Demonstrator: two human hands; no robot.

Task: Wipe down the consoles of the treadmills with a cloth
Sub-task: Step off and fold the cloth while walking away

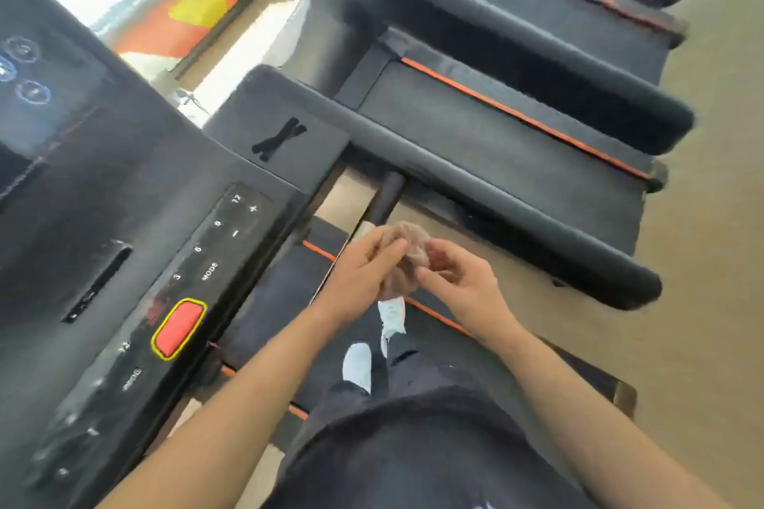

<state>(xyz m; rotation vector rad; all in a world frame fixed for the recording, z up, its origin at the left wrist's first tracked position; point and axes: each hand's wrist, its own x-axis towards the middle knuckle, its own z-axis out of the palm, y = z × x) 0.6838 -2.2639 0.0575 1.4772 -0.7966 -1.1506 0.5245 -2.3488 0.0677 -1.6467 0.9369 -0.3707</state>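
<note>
Both hands bunch a cloth over the treadmill deck, clear of the console.

The small crumpled brownish-tan cloth (407,256) sits between the two hands: the left hand (364,277) has its fingers curled around the cloth's near side, and the right hand (459,281), half open, pinches its far side with loosely bent fingers. Beneath them lies the black treadmill belt with orange edge stripes (285,302), with white shoes (359,366) on it. The black treadmill console (136,244) fills the left edge of view, its red, yellow-rimmed stop button (178,329) near the console's right edge, untouched.
</note>
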